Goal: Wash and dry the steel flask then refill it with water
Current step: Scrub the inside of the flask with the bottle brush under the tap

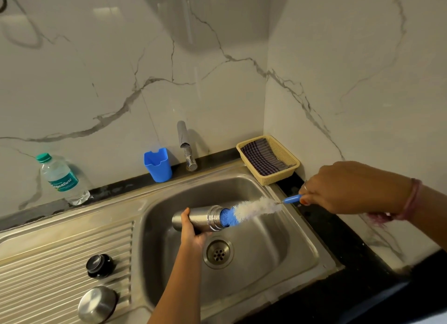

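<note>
My left hand (192,231) grips the steel flask (202,217) from below and holds it on its side over the sink basin (271,248), mouth pointing right. My right hand (348,188) pinches the blue handle of a bottle brush (254,208). The brush's blue tip sits in the flask's mouth; its white bristles are outside. The flask's black stopper (99,265) and steel cap (98,304) lie on the ribbed drainboard at the left.
A tap (185,144) rises behind the basin, with no water seen running. A blue plastic holder (157,164) stands left of it. A water bottle (61,178) stands at the back left. A yellow basket (287,154) with a checked cloth (262,158) sits in the right corner.
</note>
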Tool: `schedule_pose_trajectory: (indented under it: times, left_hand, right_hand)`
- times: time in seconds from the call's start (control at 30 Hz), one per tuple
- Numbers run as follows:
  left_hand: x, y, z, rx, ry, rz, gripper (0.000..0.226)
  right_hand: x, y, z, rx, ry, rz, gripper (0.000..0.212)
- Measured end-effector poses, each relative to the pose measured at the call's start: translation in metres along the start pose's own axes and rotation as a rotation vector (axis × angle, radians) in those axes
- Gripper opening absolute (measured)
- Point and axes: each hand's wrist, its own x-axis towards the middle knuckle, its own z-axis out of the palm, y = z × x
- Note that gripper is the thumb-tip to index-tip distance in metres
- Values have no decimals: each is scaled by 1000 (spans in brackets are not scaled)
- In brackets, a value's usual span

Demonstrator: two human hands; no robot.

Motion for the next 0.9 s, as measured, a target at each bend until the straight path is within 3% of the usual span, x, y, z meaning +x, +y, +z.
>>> schedule_pose_trajectory:
  times: [0.1,0.23,0.3,0.4,0.53,0.7,0.9]
  left_hand:
    - [-2,2,5,-3,8,-10,50]
    - [-3,4,11,-12,34,-35,57]
    - [-3,4,12,-11,42,-38,58]
    - [1,2,9,-11,34,-29,53]
    - [3,-3,3,-46,-2,-1,49]
    - [0,-5,3,-97,-52,18,53]
    - [2,7,-6,-192,-27,63,70]
  right_hand:
    - [-3,2,-3,-92,20,24,33]
    - [-8,3,4,-225,244,-108,19]
    - [-12,5,6,-202,389,-161,30]
    - [-13,-4,10,-271,247,-149,23]
    - [-12,4,18,-209,73,-37,36]
    - [-5,25,17,273,-26,-11,34]
    - [-14,60,13,496,-34,10,24]
